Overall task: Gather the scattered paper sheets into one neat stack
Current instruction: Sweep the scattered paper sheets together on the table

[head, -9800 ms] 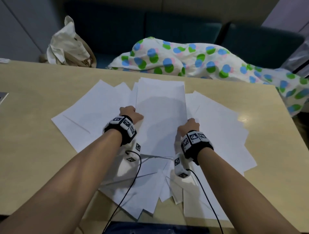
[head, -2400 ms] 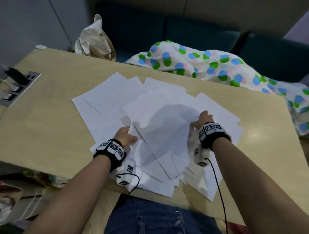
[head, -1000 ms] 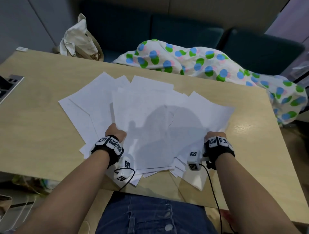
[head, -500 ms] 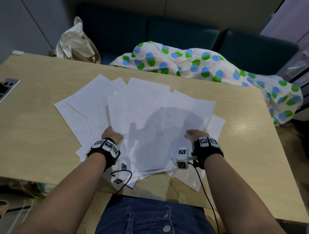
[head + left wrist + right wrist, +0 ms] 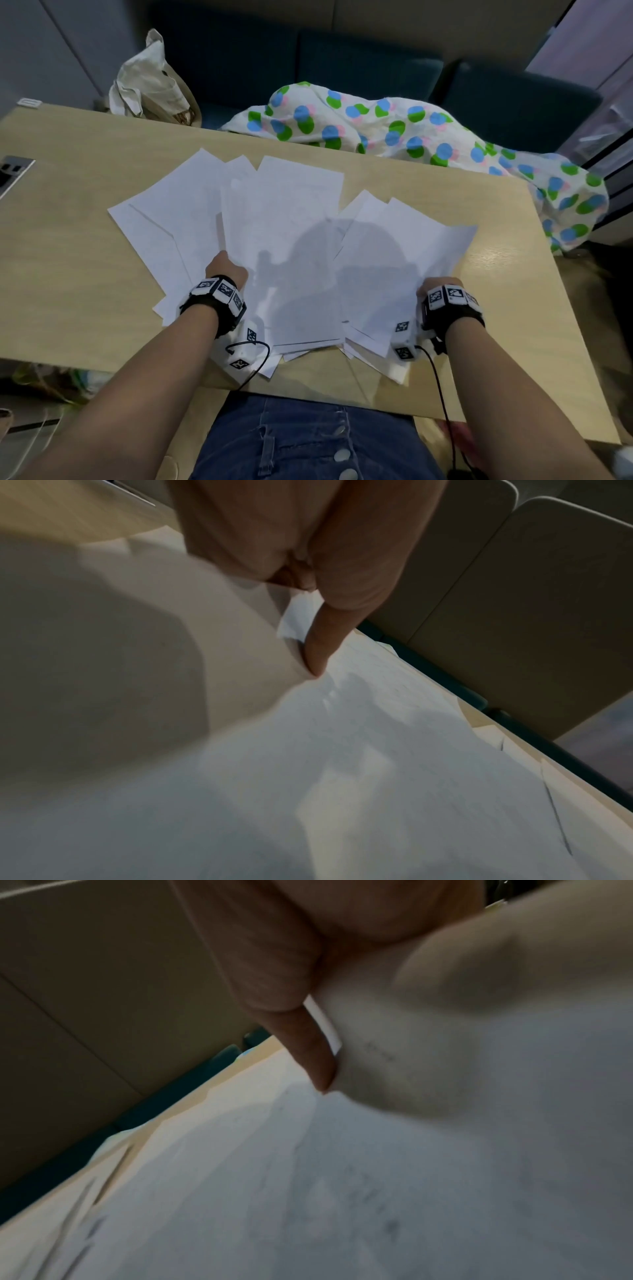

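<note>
Several white paper sheets (image 5: 291, 222) lie fanned and overlapping on the light wooden table (image 5: 68, 240). My left hand (image 5: 224, 269) grips the left edge of the middle pile; in the left wrist view its thumb (image 5: 318, 647) presses on top of the sheets (image 5: 377, 750), whose edge curls up under the palm. My right hand (image 5: 436, 286) holds the right edge of a batch fanned toward the right; its thumb (image 5: 311, 1056) pinches the curled paper (image 5: 308, 1177). The other fingers of both hands are hidden under the paper. More sheets (image 5: 164, 212) lie loose to the left of my left hand.
A spotted cloth (image 5: 376, 120) drapes over the table's far right edge. A cream tote bag (image 5: 150, 85) stands behind the far left edge, before dark teal seats (image 5: 342, 58). A socket panel (image 5: 12, 168) is set into the table at left. Some sheets overhang the near edge.
My right hand has moved right with its batch of sheets, which now fan out toward the right. My left hand has stayed at the left edge of the middle pile.
</note>
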Available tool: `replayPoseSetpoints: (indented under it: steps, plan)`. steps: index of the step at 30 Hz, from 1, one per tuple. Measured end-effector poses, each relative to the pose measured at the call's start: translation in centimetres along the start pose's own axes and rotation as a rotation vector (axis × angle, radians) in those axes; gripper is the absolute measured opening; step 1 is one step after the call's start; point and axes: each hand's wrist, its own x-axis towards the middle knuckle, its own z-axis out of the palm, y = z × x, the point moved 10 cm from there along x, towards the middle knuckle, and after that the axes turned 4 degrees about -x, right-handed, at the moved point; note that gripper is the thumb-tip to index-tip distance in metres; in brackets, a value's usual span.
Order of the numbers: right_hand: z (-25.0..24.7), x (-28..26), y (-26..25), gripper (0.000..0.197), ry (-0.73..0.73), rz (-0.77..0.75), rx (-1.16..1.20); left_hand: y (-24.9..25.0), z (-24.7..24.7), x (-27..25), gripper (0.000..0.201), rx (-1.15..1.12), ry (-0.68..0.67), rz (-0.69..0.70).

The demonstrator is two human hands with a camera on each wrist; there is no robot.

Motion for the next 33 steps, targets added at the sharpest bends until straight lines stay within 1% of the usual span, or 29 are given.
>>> replayPoseSetpoints:
  steps: [1,2,3,4,5,6,7,8,9,10,11,12,13,14,15,17,19,22,25,27,28,30,31,33]
  plan:
    - [0.5,0.3,1.0,0.014,0.004,0.060,0.054,0.0,0.0,-0.1,0.035,0.001,-0.002,0.002]
    - [0.5,1.0,1.5,0.026,0.051,0.112,0.132,0.0,0.0,-0.1,0.035,0.001,-0.004,0.000]
    - [0.8,0.9,1.5,0.042,0.051,0.149,0.219,0.0,0.0,-0.1,0.036,-0.003,-0.007,0.000]
    - [1.5,0.7,1.5,0.057,0.030,0.186,0.246,-0.1,0.1,-0.1,0.036,-0.005,-0.011,0.002]
    - [1.7,0.5,0.8,0.063,0.025,0.174,0.205,-0.1,0.1,-0.1,0.036,-0.005,-0.017,0.004]
    - [1.8,0.2,-0.1,0.061,0.042,0.117,0.079,-0.2,0.1,-0.1,0.036,-0.007,-0.023,0.005]
    - [1.3,-0.5,-0.7,0.053,0.103,0.088,0.069,-0.2,0.1,-0.1,0.036,-0.011,-0.028,0.006]
    - [1.2,-1.4,-1.1,0.045,0.122,0.075,0.078,-0.3,0.1,-0.2,0.037,-0.014,-0.034,0.007]
    - [1.3,-1.6,-1.5,0.037,0.098,0.076,0.117,-0.3,0.1,-0.2,0.037,-0.017,-0.039,0.010]
    - [1.8,-1.5,-1.4,0.030,0.077,0.100,0.261,-0.4,0.1,-0.3,0.038,-0.018,-0.043,0.010]
    - [2.2,-1.0,-1.5,0.028,0.035,0.076,0.366,-0.4,0.1,-0.3,0.038,-0.017,-0.048,0.010]
    - [2.2,-0.5,-1.0,0.029,0.007,0.094,0.505,-0.4,0.1,-0.4,0.039,-0.016,-0.052,0.010]
    - [1.7,-0.3,-0.9,0.034,0.007,0.087,0.529,-0.4,0.1,-0.5,0.039,-0.017,-0.056,0.008]
    - [1.3,-0.4,-1.3,0.038,-0.017,0.091,0.605,-0.4,0.1,-0.6,0.039,-0.020,-0.059,0.006]
    - [0.6,-0.2,-1.3,0.037,0.006,0.112,0.626,-0.3,0.1,-0.7,0.038,-0.025,-0.061,0.006]
    - [-2.2,0.0,-1.3,0.020,0.147,0.125,0.574,0.0,0.0,-0.7,0.037,-0.039,-0.065,0.016]
    - [-5.7,-0.8,-2.4,0.013,0.286,0.089,0.486,0.6,-0.2,-0.8,0.039,-0.070,-0.062,0.045]
    - [-10.9,-1.9,-5.1,0.020,0.440,-0.030,0.264,1.6,-0.6,-0.8,0.051,-0.093,-0.056,0.090]
    - [-15.7,-4.1,-8.8,0.026,0.601,-0.192,0.110,1.9,-1.0,-0.6,0.045,-0.052,-0.062,0.086]
    - [-18.3,-5.6,-10.8,0.028,0.681,-0.274,0.088,2.0,-1.0,-0.5,0.042,-0.022,-0.073,0.080]
    - [-19.4,-6.2,-11.4,0.027,0.700,-0.291,0.117,2.0,-1.0,-0.5,0.042,-0.017,-0.078,0.079]
    - [-20.9,-6.4,-11.6,0.024,0.700,-0.286,0.263,2.1,-1.1,-0.3,0.040,-0.015,-0.083,0.075]
    - [-21.1,-6.1,-11.4,0.023,0.672,-0.264,0.355,2.1,-1.2,-0.3,0.040,-0.015,-0.084,0.074]
    - [-19.6,-4.0,-9.9,0.028,0.545,-0.161,0.531,2.0,-1.5,-0.1,0.041,-0.031,-0.091,0.065]
